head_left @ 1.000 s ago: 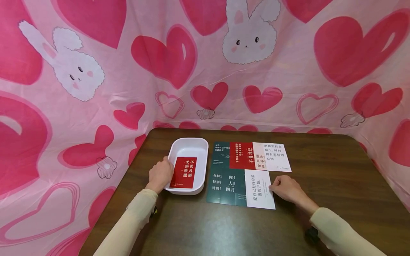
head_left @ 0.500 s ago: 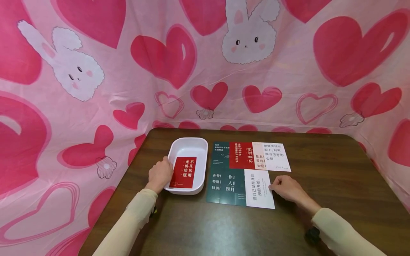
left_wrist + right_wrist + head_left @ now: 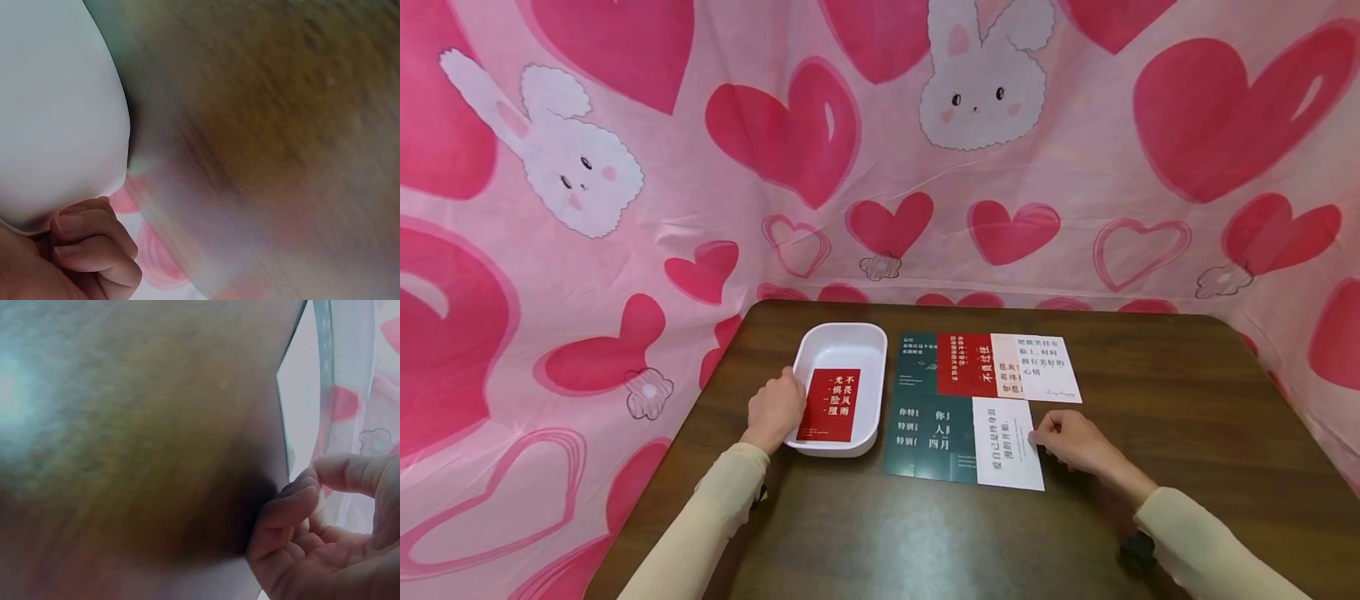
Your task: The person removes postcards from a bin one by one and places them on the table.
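My left hand (image 3: 775,410) grips the near left side of a white plastic tray (image 3: 846,346), its fingers curled at the rim. Inside the tray lies a red card (image 3: 831,406) with white Chinese lettering. In the left wrist view the tray's smooth wall (image 3: 56,106) rises beside the bent fingers (image 3: 103,250). At the right edge of a white card (image 3: 1006,454), the thumb and forefinger of my right hand (image 3: 1078,443) pinch the paper. The right wrist view shows that card (image 3: 300,406) nearly edge-on, meeting the fingertips.
Overlapping cards lie in two rows right of the tray: dark green cards (image 3: 904,454), a red card (image 3: 958,367) and another white card (image 3: 1051,371) at the back. They rest on a brown wooden table (image 3: 1180,392). A pink heart-and-rabbit curtain (image 3: 895,158) stands behind the table.
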A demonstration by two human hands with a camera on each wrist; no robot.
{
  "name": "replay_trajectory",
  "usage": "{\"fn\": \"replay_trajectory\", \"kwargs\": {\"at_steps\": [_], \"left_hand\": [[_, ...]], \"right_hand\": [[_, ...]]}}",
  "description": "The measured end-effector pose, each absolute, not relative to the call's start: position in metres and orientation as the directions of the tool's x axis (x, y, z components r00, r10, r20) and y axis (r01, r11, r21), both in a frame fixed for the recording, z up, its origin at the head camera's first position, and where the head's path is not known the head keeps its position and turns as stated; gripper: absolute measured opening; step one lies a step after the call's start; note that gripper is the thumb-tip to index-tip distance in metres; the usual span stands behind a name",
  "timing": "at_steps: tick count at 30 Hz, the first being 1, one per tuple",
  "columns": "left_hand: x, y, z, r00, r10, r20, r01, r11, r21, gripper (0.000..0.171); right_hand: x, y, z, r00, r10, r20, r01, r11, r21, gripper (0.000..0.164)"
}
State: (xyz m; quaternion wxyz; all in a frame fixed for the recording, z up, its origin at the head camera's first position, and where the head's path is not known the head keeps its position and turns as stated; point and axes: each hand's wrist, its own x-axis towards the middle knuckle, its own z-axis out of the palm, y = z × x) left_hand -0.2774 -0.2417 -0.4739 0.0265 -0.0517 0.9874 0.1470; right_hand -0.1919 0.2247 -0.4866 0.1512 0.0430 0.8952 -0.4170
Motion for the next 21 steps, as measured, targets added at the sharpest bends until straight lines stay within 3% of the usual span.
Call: {"fn": "replay_trajectory", "kwargs": {"at_steps": [10,21], "left_hand": [[-0.277,-0.242,-0.478,-0.994,-0.091,-0.055,-0.104,0.95,0.294,0.048],[-0.278,-0.242,-0.473,-0.991,-0.105,-0.077,-0.123,0.951,0.285,0.051]], "right_hand": [[-0.203,0.205,-0.461,-0.963,-0.151,-0.221,0.084,0.614,-0.785,0.02],[-0.243,0.154,-0.423,-0.966,-0.238,-0.103,-0.059,0.588,-0.807,0.017]]}}
